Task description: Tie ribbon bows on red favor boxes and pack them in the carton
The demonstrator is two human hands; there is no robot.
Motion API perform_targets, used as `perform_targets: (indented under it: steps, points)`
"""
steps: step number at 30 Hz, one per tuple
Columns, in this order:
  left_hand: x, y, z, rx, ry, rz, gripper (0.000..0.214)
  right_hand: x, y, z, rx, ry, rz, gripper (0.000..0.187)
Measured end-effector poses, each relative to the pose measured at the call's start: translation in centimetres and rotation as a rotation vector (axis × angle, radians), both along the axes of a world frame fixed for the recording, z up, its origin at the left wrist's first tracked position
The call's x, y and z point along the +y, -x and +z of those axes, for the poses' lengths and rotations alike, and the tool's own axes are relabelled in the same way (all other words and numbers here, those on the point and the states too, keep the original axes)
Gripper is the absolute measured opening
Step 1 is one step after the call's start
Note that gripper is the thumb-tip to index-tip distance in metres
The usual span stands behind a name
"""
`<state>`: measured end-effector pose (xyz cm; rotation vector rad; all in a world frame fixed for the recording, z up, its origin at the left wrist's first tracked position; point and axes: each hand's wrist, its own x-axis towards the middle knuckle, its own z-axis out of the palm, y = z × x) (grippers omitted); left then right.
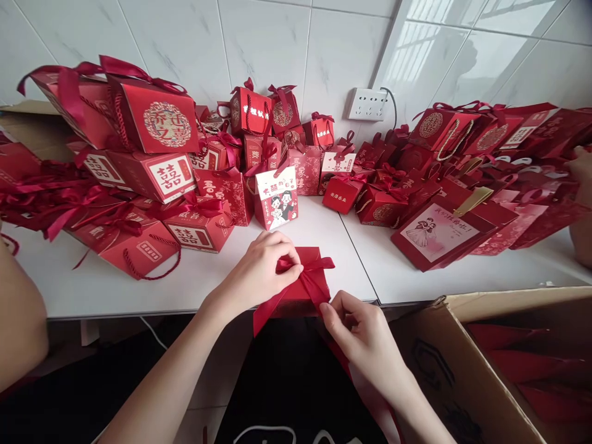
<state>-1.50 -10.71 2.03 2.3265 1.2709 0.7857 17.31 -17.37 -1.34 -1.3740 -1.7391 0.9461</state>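
Observation:
A small red gift box (311,253) lies at the table's front edge, right in front of me. Across it runs a dark red satin ribbon (312,285) tied in a bow, one tail hanging over the front left. My left hand (271,262) pinches the bow's left loop close to the knot. Lower down, at the box's right front corner, my right hand (358,327) pinches a ribbon tail between thumb and forefinger; more ribbon trails below it. Just behind the box stands a white and red carton (277,200) with a cartoon couple printed on it.
Stacked red gift boxes (160,126) crowd the left, with more boxes (444,132) and bags along the wall and right. An open cardboard box (430,345) with red pieces stands at lower right. A power strip (367,104) is on the wall. Other people's arms show at both sides.

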Motion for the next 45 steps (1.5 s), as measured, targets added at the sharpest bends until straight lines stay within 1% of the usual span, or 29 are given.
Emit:
perform_targets:
  steps: [3, 5, 6, 8, 10, 11, 13, 16, 19, 21, 23, 25, 27, 28, 29, 31, 32, 33, 34, 36, 37, 38, 40, 41, 43, 45]
  points:
    - [0.1, 0.0, -0.1, -0.009, -0.006, 0.000, 0.010, -0.2, 0.1, 0.2, 0.005, 0.006, 0.013, 0.036]
    - [0.2, 0.0, -0.2, -0.012, -0.007, -0.001, 0.010, -0.5, 0.1, 0.0, -0.014, 0.028, 0.050, 0.039]
    - [0.2, 0.0, -0.2, -0.014, -0.007, -0.002, 0.009, -0.7, 0.2, -0.1, -0.032, 0.050, 0.100, 0.040]
    - [0.2, 0.0, -0.3, -0.023, -0.009, -0.005, 0.008, -1.2, 0.8, -0.5, -0.057, 0.122, 0.255, 0.040]
    - [0.1, 0.0, -0.3, -0.036, -0.010, -0.005, 0.008, -1.6, 2.0, -0.9, -0.003, 0.208, 0.400, 0.037]
    - [0.0, -0.1, -0.3, -0.042, -0.010, -0.003, 0.008, -1.7, 2.8, -1.1, 0.059, 0.241, 0.431, 0.037]
    - [-0.1, -0.2, -0.3, -0.047, -0.013, 0.007, 0.007, -1.6, 4.6, -1.3, 0.224, 0.274, 0.399, 0.042]
    - [-0.1, -0.4, -0.4, -0.046, -0.016, 0.026, 0.006, -0.9, 6.8, -1.7, 0.448, 0.310, 0.282, 0.050]
    - [-0.1, -0.4, -0.4, -0.051, -0.003, 0.035, 0.006, -0.4, 7.7, -2.1, 0.523, 0.313, 0.231, 0.051]
    - [-0.1, -0.3, -0.5, -0.059, 0.009, 0.030, 0.007, -0.6, 7.3, -2.2, 0.484, 0.276, 0.228, 0.050]
    - [0.0, -0.1, -0.5, -0.071, 0.022, 0.021, 0.008, -1.2, 6.2, -1.9, 0.376, 0.242, 0.250, 0.049]
    - [0.0, 0.0, -0.6, -0.083, 0.031, 0.013, 0.008, -2.3, 4.2, -0.9, 0.209, 0.229, 0.325, 0.047]
    - [0.0, 0.0, -0.6, -0.091, 0.035, 0.010, 0.009, -3.1, 1.7, 0.6, 0.070, 0.222, 0.393, 0.045]
    - [-0.1, 0.0, -0.6, -0.094, 0.035, 0.006, 0.010, -3.2, 0.4, 1.4, 0.057, 0.197, 0.347, 0.047]
    - [-0.1, -0.1, -0.6, -0.103, 0.035, 0.002, 0.011, -2.9, -0.8, 2.0, 0.070, 0.167, 0.263, 0.050]
    - [-0.1, -0.2, -0.8, -0.154, 0.030, 0.019, 0.012, -1.2, -2.6, 2.7, 0.102, 0.077, 0.020, 0.055]
    - [-0.1, -0.3, -0.9, -0.212, 0.014, 0.064, 0.014, 0.1, -3.1, 2.7, 0.104, 0.020, -0.101, 0.056]
    - [-0.1, -0.2, -1.0, -0.290, -0.010, 0.143, 0.016, 1.5, -3.3, 2.5, 0.080, -0.007, -0.169, 0.056]
    - [-0.1, -0.2, -1.1, -0.369, -0.028, 0.248, 0.017, 3.0, -3.3, 2.1, 0.059, -0.007, -0.178, 0.057]
    - [-0.2, 0.1, -1.3, -0.449, -0.016, 0.450, 0.023, 5.5, -2.6, 1.0, 0.068, 0.052, -0.118, 0.061]
    - [-0.3, 0.2, -1.4, -0.431, 0.023, 0.512, 0.030, 6.4, -2.1, 0.5, 0.086, 0.073, -0.082, 0.061]
    - [-0.4, 0.4, -1.5, -0.381, 0.077, 0.541, 0.037, 6.9, -1.5, 0.0, 0.117, 0.090, -0.052, 0.060]
    - [-0.8, 0.6, -1.7, -0.278, 0.180, 0.542, 0.046, 7.4, -0.6, -0.6, 0.187, 0.101, -0.025, 0.056]
    - [-1.1, 0.6, -1.8, -0.257, 0.211, 0.531, 0.047, 7.4, -0.3, -0.7, 0.224, 0.103, -0.018, 0.053]
    - [-1.5, 0.4, -2.1, -0.287, 0.231, 0.501, 0.045, 7.2, 0.0, -0.9, 0.309, 0.118, 0.003, 0.049]
    - [-1.9, -0.1, -2.7, -0.374, 0.209, 0.466, 0.041, 7.0, -0.1, -1.1, 0.406, 0.136, 0.032, 0.045]
